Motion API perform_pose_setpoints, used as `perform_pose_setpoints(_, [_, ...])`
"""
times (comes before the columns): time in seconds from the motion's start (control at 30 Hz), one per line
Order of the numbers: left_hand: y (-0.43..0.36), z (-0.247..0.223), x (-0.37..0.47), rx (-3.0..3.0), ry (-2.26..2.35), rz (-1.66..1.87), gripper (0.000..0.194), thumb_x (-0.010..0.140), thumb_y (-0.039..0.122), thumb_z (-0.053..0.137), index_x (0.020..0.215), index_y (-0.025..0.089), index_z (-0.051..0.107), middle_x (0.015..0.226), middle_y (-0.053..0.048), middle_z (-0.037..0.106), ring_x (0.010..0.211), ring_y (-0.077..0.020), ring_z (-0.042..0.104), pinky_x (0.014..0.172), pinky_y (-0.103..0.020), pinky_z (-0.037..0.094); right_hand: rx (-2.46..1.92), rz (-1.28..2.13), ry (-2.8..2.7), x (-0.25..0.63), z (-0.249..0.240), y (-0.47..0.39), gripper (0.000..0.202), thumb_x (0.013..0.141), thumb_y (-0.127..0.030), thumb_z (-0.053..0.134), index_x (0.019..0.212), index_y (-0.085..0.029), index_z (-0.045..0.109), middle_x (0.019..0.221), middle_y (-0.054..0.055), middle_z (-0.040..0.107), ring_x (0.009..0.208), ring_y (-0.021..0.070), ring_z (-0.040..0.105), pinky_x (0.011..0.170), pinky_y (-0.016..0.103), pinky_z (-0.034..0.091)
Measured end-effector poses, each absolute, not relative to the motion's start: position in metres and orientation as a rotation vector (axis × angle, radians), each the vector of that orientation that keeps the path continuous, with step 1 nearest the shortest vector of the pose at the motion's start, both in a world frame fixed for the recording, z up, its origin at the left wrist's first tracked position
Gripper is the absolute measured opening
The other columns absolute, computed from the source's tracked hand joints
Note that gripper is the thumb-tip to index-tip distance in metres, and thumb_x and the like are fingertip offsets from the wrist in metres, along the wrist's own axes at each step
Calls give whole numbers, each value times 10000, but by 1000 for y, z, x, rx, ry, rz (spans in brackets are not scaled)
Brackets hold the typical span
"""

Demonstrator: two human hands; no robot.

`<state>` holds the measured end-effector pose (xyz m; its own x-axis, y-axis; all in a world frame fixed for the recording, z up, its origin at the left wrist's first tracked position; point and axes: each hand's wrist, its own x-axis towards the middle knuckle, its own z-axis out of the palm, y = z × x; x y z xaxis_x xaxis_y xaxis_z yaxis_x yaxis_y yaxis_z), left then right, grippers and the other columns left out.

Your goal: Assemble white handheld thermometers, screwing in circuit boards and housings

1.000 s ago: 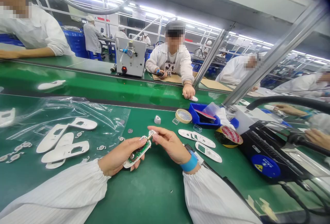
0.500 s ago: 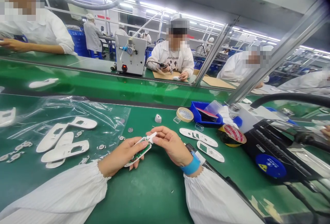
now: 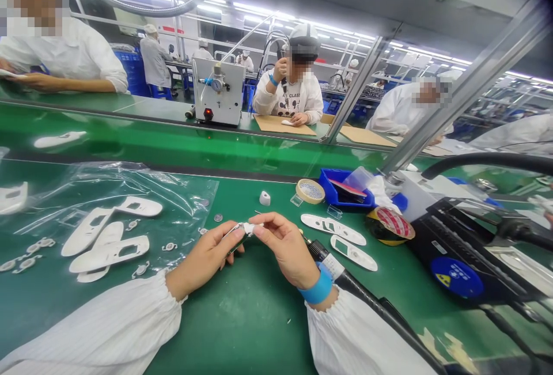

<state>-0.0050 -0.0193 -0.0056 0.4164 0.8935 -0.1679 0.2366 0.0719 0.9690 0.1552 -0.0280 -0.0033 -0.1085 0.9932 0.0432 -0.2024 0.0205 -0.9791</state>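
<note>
My left hand [image 3: 211,251] is closed round a slim device housing [image 3: 235,238], which is seen nearly edge-on, so its circuit board is mostly hidden. At the housing's far end, my right hand [image 3: 287,245] pinches a small white piece [image 3: 250,228] between thumb and fingers; the piece touches the housing. A blue band circles my right wrist. Just right of that hand lies a black tool with a cable [image 3: 319,251]. Two white covers [image 3: 332,229] rest beyond it. A small white cap [image 3: 265,197] stands on the green mat behind my hands.
White shells [image 3: 110,254] and small ring-shaped parts [image 3: 170,246] lie on clear plastic at left. Tape rolls [image 3: 310,190], a blue bin [image 3: 327,188] and a black machine [image 3: 453,254] stand at right. Across the green conveyor [image 3: 173,153], people in white coats sit.
The housing in my left hand has tilted onto its edge, hiding its board. The person opposite has raised a hand toward the head. A white part on the conveyor has shifted left.
</note>
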Motion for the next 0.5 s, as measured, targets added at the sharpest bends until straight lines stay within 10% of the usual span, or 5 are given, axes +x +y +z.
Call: perform_pose_setpoints(0.5, [-22, 0, -11, 1816, 1028, 826, 337, 886, 381, 329, 1078, 223, 556, 884, -12, 586, 823, -149, 507, 742, -261, 396, -909, 1133, -1463, 168, 2, -28, 51, 728, -207, 626, 779, -206, 627, 806, 3, 637, 810, 140, 580, 791, 300, 461])
